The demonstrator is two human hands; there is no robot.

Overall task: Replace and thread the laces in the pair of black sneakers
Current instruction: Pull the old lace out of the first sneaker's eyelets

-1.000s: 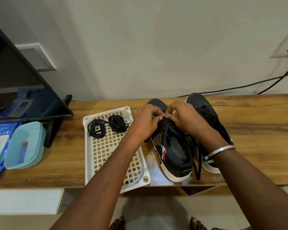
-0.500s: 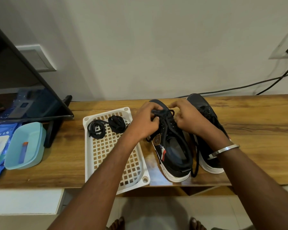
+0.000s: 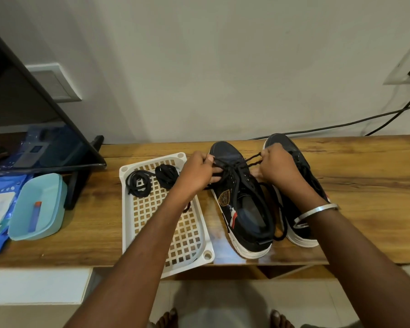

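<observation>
Pulling outward in opposite directions, the 2 hands work the lace (image 3: 237,165) of the left sneaker (image 3: 240,200), which stands on the bench (image 3: 365,185) with its toe toward the wall and its heel toward the person. The shoe's long axis runs away from the body, tilted a little leftward at the toe, and the lace strands cross that axis almost at right angles. The left hand (image 3: 197,174) sits just left of the eyelets, its grip curled round 1 lace strand; the right hand (image 3: 279,168) sits just right of them, pinching the other strand near the toe end. Both hands are about equally near the shoe, 1 on each flank, so the lace lies between the 2 grips and slightly below them.

The right sneaker (image 3: 301,185) stands just beside the left, partly hidden under the right wrist; it appears laced, though I cannot tell how fully. A loose lace tail runs down between the 2 shoes to the heels.

Left of the shoes a white tray (image 3: 152,233) holds 2 coiled black laces (image 3: 152,181) at its far end, just beside the left hand.

My judgement is that the step in hand is loosening or drawing lace through the front eyelets of the left sneaker. Any next pull must go sideways, across the shoe, or the shoe itself will slide along the bench.
</observation>
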